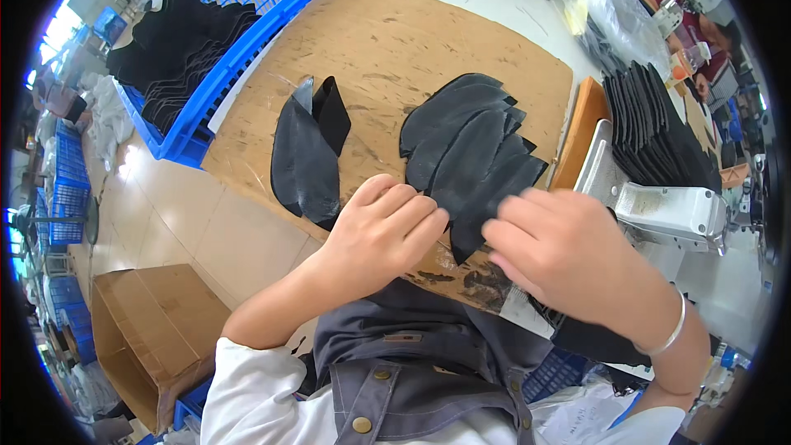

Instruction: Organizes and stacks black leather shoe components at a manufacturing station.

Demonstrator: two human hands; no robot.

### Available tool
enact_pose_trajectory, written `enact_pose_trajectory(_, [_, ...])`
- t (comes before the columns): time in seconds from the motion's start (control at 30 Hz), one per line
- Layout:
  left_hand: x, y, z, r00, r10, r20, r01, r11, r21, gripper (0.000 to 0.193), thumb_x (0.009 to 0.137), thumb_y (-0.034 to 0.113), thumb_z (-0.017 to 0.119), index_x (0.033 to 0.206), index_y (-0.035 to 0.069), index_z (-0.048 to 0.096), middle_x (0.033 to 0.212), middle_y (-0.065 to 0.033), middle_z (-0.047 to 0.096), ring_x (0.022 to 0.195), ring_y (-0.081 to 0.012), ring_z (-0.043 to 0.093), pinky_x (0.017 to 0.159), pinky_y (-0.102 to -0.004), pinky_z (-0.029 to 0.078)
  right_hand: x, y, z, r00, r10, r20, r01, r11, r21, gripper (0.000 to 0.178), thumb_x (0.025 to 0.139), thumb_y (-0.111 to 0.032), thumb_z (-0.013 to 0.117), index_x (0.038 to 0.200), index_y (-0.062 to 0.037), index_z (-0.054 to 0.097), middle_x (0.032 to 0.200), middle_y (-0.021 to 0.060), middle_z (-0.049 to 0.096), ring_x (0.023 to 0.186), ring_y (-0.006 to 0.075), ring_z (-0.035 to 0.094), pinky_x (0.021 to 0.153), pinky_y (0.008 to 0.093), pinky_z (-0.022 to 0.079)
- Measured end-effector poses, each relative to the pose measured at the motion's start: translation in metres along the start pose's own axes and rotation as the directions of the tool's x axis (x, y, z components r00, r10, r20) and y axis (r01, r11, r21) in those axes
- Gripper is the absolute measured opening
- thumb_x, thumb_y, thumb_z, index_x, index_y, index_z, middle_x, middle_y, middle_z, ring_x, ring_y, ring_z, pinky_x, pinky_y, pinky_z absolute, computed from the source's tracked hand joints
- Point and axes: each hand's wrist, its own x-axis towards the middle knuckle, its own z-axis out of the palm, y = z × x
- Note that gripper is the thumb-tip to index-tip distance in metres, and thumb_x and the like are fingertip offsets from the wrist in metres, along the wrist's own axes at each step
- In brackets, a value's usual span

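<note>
Several dark grey-black leather-like cut pieces (470,148) lie fanned over one another on a worn brown board (387,41). Beside the fan's near left edge is my left hand (381,229), its fingers curled in and their tips hidden; thumb and forefinger meet by the pieces. My right hand (564,251) is at the near right edge of the fan, slightly blurred, with fingers bent inward. What either hand grips, if anything, does not show. Farther left rests another dark piece (305,161), partly folded, with a black flap (331,115) standing up behind it.
A blue plastic crate (194,128) with stacked black pieces (181,49) stands at the far left. On the right are a white sewing machine (671,213), a wooden block (577,136) and a row of black pieces (655,124). An opened cardboard box (161,321) sits at lower left.
</note>
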Motion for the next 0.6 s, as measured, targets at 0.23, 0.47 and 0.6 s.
enact_pose_trajectory(0.23, [-0.018,-0.003,0.0,0.956,-0.18,-0.23,0.147,0.977,-0.154,0.019,0.068,0.003,0.067,0.085,0.005,0.058,0.091,-0.0049,0.061,0.078,-0.0212,0.06,0.071,-0.0337,0.046,0.039,-0.001,0.042,0.998,-0.058,0.013,0.059,0.991,-0.12,0.015,0.072,-0.013,0.066,0.081,-0.0057,0.055,0.079,0.0043,0.052,0.074,0.0178,0.06,0.057,0.0269,0.051])
enact_pose_trajectory(0.47, [-0.026,0.012,0.004,0.991,-0.069,-0.112,0.066,0.997,-0.034,0.028,0.071,0.011,0.071,0.097,0.003,0.064,0.106,-0.0093,0.062,0.101,-0.0249,0.06,0.086,-0.0379,0.048,0.025,-0.011,0.048,0.99,0.109,0.085,-0.102,0.991,-0.084,0.026,0.069,-0.02,0.071,0.083,-0.0048,0.055,0.079,0.004,0.05,0.071,0.0159,0.059,0.051,0.0263,0.05])
enact_pose_trajectory(0.6, [-0.032,0.009,0.01,0.989,-0.109,-0.102,0.108,0.994,-0.012,0.026,0.072,0.013,0.072,0.095,0.004,0.065,0.108,-0.0098,0.061,0.104,-0.0252,0.059,0.09,-0.0398,0.046,0.039,0.001,0.051,0.999,0.032,-0.032,-0.035,0.993,-0.113,0.022,0.07,-0.016,0.069,0.083,-0.0047,0.055,0.078,0.0036,0.05,0.069,0.0144,0.058,0.05,0.0255,0.05])
